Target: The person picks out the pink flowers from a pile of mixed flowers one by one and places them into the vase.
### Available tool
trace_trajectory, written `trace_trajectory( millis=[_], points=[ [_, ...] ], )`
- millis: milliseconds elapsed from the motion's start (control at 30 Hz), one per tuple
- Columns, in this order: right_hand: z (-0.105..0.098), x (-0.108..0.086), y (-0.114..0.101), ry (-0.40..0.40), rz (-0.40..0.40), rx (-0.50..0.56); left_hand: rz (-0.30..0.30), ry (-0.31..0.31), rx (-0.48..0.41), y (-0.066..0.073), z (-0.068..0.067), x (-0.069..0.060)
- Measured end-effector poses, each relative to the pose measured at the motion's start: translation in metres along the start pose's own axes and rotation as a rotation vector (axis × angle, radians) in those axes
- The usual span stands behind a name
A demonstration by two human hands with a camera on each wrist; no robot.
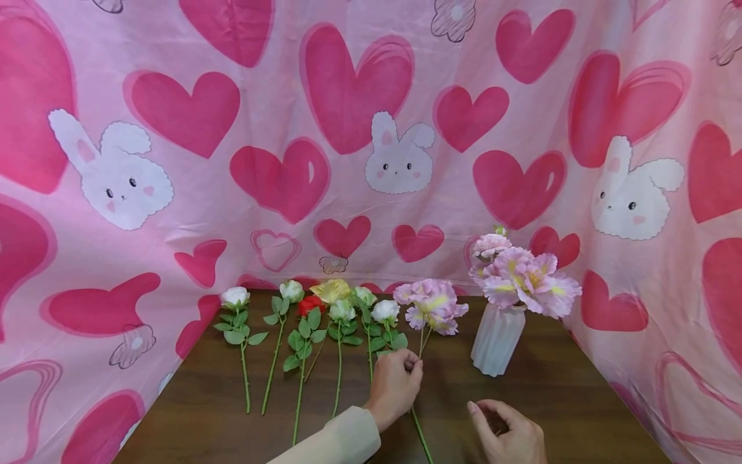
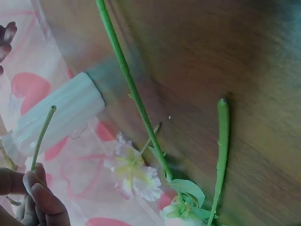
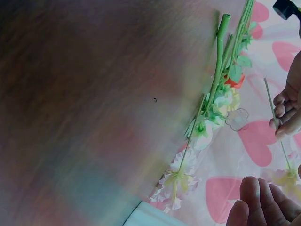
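My left hand [image 1: 397, 386] pinches the thin stem of a pink-and-yellow artificial flower; in the left wrist view the stem's lower end [image 2: 44, 134] sticks out past the fingers. Its bloom [image 3: 288, 179] appears in the right wrist view. A second pink flower [image 2: 134, 169] lies on the table close to it. My right hand [image 1: 510, 435] hovers near the table's front, fingers loosely bent, holding nothing. Beyond it stands a white ribbed vase [image 1: 497, 345] with large pink-and-yellow blooms [image 1: 527, 280] and a smaller pink flower [image 1: 491, 246].
Left of the held flower lie several long-stemmed roses: white ones [image 1: 235, 297], a red one [image 1: 311, 305] and a yellow flower [image 1: 330, 291]. The rose beside my left hand has a white head [image 1: 385, 311]. A pink heart-and-rabbit cloth [image 1: 278, 96] encloses the brown table [image 1: 191, 399].
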State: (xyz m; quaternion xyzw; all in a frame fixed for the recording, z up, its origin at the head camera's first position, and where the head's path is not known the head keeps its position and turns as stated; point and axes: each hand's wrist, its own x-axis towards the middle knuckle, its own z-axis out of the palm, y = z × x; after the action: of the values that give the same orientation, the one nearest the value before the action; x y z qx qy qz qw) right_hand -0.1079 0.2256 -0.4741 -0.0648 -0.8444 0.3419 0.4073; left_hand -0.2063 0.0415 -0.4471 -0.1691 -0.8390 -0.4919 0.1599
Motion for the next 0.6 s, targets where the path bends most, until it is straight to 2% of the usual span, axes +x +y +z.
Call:
trace_trajectory(
  millis=[333,600],
  points=[
    [0.002,0.001,-0.005,-0.012,0.023,-0.028,0.062,-0.03,-0.029,0.002,-0.007,-0.013],
    [0.005,-0.001,-0.005,0.029,-0.008,-0.001,0.093,-0.03,0.002,0.002,-0.01,-0.021]
  ],
)
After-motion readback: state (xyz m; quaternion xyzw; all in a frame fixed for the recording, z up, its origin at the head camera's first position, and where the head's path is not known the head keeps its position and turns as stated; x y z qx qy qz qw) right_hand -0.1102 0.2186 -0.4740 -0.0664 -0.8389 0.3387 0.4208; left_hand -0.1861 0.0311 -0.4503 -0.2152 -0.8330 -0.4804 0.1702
